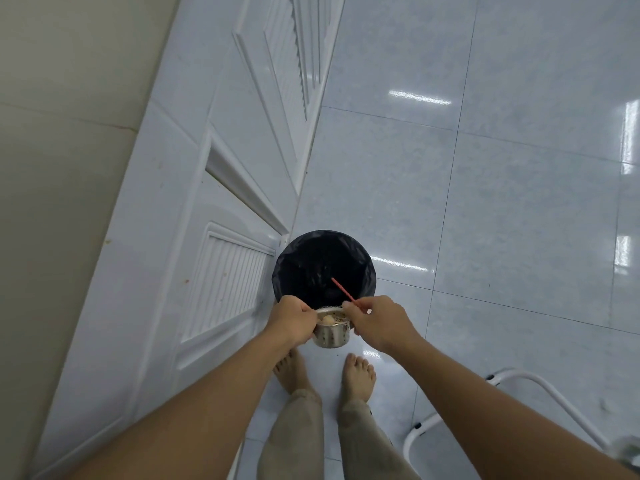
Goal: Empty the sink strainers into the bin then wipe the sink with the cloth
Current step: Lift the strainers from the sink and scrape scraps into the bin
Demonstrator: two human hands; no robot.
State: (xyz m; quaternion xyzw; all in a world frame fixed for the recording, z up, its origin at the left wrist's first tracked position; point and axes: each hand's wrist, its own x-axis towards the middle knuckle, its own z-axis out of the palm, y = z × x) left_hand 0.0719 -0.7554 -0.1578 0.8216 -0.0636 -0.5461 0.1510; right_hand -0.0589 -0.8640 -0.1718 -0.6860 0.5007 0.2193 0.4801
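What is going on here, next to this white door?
A person stands barefoot before a black bin on the tiled floor. The left hand grips a metal sink strainer just over the bin's near edge, with food scraps inside it. The right hand pinches a thin red stick, which points out over the bin's opening. The strainer is not yet emptied.

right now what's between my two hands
Head view: the strainer, scraps in it, sits between the left hand gripping its rim and the right hand pinching a red stick.
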